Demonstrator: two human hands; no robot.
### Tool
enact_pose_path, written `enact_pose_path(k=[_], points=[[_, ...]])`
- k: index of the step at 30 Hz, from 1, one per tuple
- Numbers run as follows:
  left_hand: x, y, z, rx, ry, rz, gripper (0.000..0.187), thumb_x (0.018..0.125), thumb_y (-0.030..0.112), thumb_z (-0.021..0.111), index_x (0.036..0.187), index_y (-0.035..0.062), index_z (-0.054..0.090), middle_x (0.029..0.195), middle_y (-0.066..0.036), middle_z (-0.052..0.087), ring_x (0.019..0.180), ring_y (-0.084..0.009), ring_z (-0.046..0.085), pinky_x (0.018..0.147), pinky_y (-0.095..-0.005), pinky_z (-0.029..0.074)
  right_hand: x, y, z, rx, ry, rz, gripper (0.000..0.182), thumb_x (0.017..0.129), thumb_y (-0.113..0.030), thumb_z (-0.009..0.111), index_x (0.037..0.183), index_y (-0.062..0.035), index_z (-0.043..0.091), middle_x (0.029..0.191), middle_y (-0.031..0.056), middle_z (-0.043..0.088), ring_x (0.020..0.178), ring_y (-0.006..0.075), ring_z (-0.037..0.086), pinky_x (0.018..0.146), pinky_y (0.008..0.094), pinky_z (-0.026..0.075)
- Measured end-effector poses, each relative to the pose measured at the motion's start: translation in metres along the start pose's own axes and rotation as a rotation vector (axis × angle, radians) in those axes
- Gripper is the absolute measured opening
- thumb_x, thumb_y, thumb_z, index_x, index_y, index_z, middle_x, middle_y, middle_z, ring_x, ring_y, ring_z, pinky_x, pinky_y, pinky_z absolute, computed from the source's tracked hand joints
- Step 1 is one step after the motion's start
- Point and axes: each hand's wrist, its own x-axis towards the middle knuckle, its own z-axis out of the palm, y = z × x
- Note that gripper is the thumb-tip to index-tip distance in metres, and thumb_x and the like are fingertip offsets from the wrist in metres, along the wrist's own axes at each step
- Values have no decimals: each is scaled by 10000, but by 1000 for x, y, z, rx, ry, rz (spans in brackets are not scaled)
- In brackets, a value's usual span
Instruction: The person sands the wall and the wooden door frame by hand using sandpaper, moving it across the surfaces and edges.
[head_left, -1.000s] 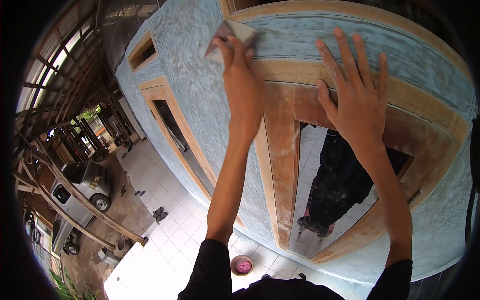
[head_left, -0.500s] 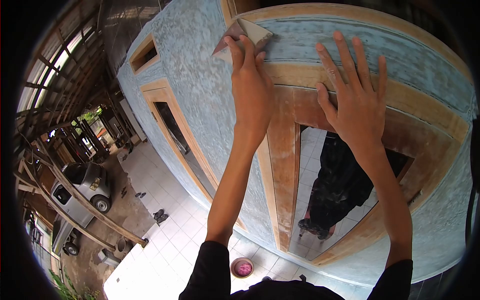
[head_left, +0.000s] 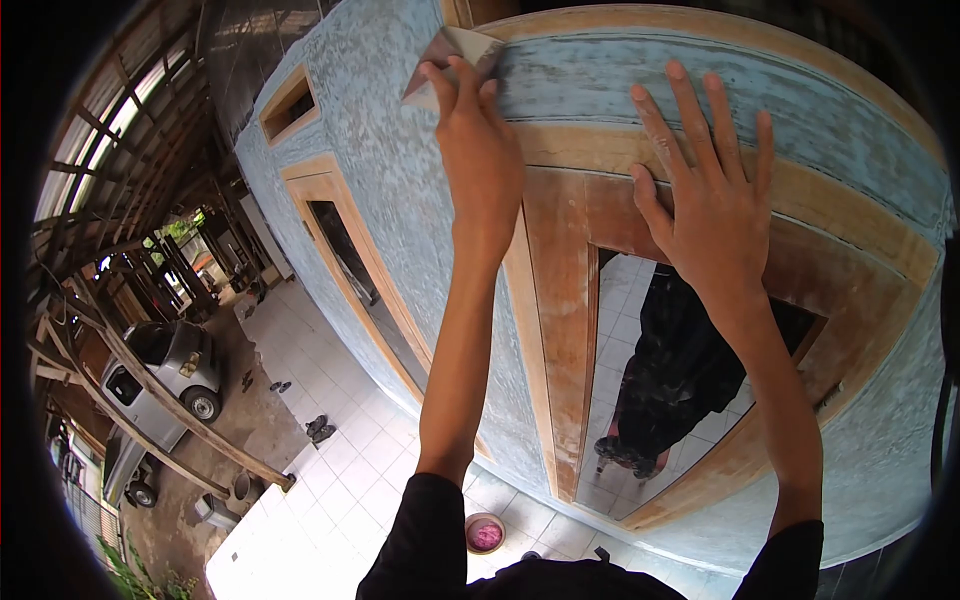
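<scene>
A folded sheet of sandpaper, brown on one part and pale on another, lies against the blue wall at the upper left corner of the wooden frame. My left hand grips it, fingertips pressing it onto the surface. Its underside is hidden. Further right, my right hand rests with fingers spread, the tips on the worn blue band and the palm over the wooden frame. Below both hands is a dark glass pane that reflects a person in black.
On the white tiled floor stands a round bowl with something pink in it. A narrow window is set in the wall at left. Beyond, wooden poles, a silver vehicle and dark shoes are visible.
My left hand has slid the sandpaper left and slightly up, towards the frame's corner and the wall. My right hand has stayed in place.
</scene>
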Motion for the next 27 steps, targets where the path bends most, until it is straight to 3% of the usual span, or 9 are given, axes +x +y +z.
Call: enact_pose_path(k=[1,4,8,9,12,19,25,27], points=[[2,-4,1,18,-8,7,424,1040,49,471,1436,-101,454,1534,-411,285,1300,-545,462,1004,-485,512,0,0,0,-3,0,2,646,924,-405,623,1541,-360,435,1646,-58,339,1517,180,303,1262,549,164],[-18,20,6,-34,10,-45,383,1031,20,486,1402,-54,539,1477,-393,386,1289,-482,495,1009,-456,511,0,0,0,1,9,0,642,929,-408,615,1543,-361,432,1646,-56,340,1517,180,302,1263,547,160],[-31,31,10,10,-14,104,406,1026,-13,472,1425,-78,501,1501,-394,354,1288,-475,506,999,-437,524,1,-1,-1,1,-7,2,650,928,-407,614,1548,-359,424,1647,-51,338,1519,184,298,1263,550,156],[-26,26,6,4,-88,87,452,1030,29,490,1457,-105,427,1556,-382,290,1245,-486,569,937,-452,557,1,-1,-1,3,-9,2,654,927,-406,616,1549,-358,421,1647,-50,338,1520,185,296,1263,551,155],[-9,19,5,-74,-77,-18,470,1013,3,501,1462,-110,416,1556,-387,285,1246,-484,569,941,-452,555,0,0,0,9,0,-3,663,919,-398,627,1548,-355,423,1649,-49,335,1519,187,298,1262,551,157],[-33,41,13,-42,-113,96,453,1024,2,466,1458,-117,410,1567,-387,253,1252,-515,544,968,-460,544,1,-1,-2,21,7,-6,668,911,-380,640,1545,-350,430,1645,-48,342,1516,188,304,1258,552,170],[-3,7,9,-61,0,10,429,1019,4,478,1433,-106,458,1572,-366,271,1258,-517,531,947,-461,551,0,0,-2,14,8,-2,649,917,-375,638,1536,-350,445,1638,-50,357,1513,185,310,1255,552,187],[-11,16,11,-18,-9,45,430,1013,-2,489,1431,-103,464,1567,-363,285,1258,-506,540,942,-454,554,0,1,-2,36,-21,-7,626,964,-399,600,1558,-361,407,1657,-41,326,1531,224,284,1251,573,172]])
